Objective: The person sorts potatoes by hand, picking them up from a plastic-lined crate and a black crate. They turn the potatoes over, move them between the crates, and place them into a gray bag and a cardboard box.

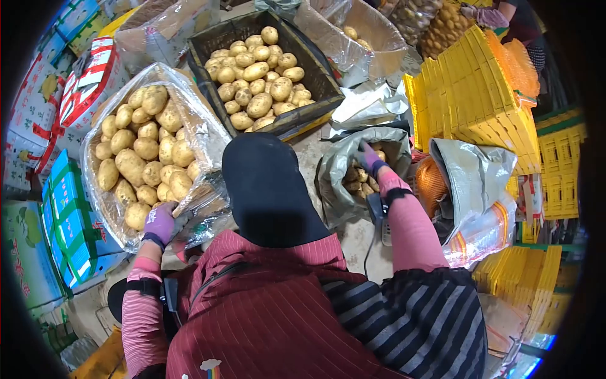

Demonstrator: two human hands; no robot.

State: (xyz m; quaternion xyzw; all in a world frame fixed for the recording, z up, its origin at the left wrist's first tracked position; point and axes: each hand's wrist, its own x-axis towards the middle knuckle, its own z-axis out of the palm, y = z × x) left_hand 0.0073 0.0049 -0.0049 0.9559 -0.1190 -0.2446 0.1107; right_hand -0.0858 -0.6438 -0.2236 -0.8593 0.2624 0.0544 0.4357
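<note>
My left hand (pixel 161 225), in a purple glove with grey fingers, is at the near corner of a carton lined with clear plastic (pixel 218 142). Large potatoes (pixel 130 165) fill this carton, and the nearest ones lie right by the glove. Folds of the liner surround the fingers, so their grip is partly hidden. On the right, my right hand (pixel 371 158), gloved the same way, reaches into the mouth of a grey-green sack (pixel 332 183). Its fingers are stretched out above small potatoes (pixel 361 183) inside the sack.
A dark crate (pixel 208 54) heaped with potatoes stands ahead, between both containers. Stacked yellow crates (pixel 473 95) rise at the right, near an orange net sack (pixel 430 183) and a grey sack (pixel 470 170). Blue boxes (pixel 69 218) line the left. A lined carton (pixel 379 63) stands at the back.
</note>
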